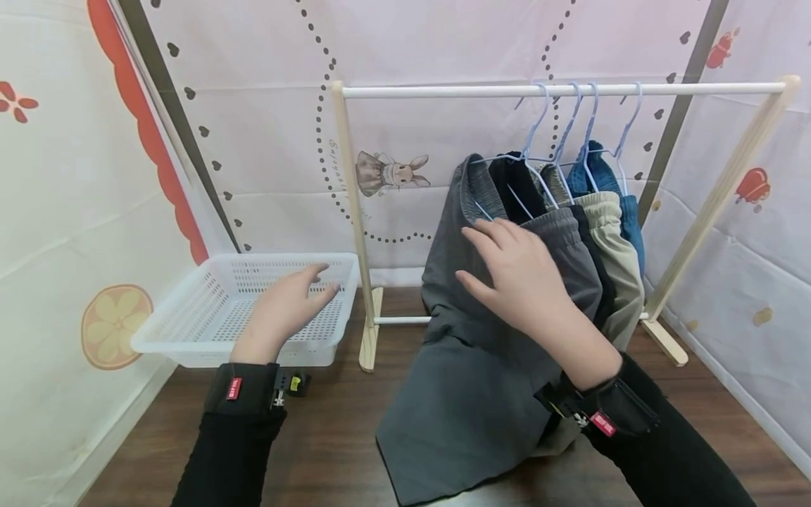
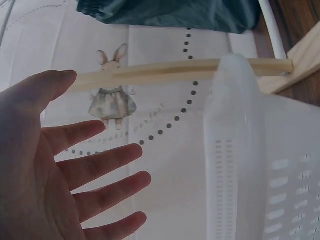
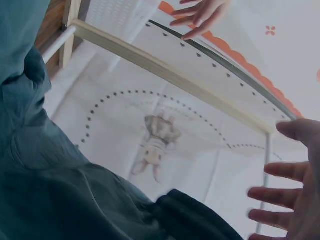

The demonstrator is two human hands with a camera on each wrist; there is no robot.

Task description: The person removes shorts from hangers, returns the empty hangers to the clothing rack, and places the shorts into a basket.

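My left hand, its fingers spread in the left wrist view, hovers above the white plastic basket and holds nothing. In front of the hanging clothes is my right hand, fingers apart and nothing in them; whether it brushes the cloth I cannot tell. Nearest to it hang dark grey trousers, one leg trailing down and forward to the left. Behind them are a black garment, beige trousers and a blue garment. Several light blue hangers hook over the white rail.
The rail belongs to a rack with wooden side posts and wooden feet on a dark wood-look floor. A low white crossbar joins the sides. Printed pale cloth covers the walls behind and at both sides.
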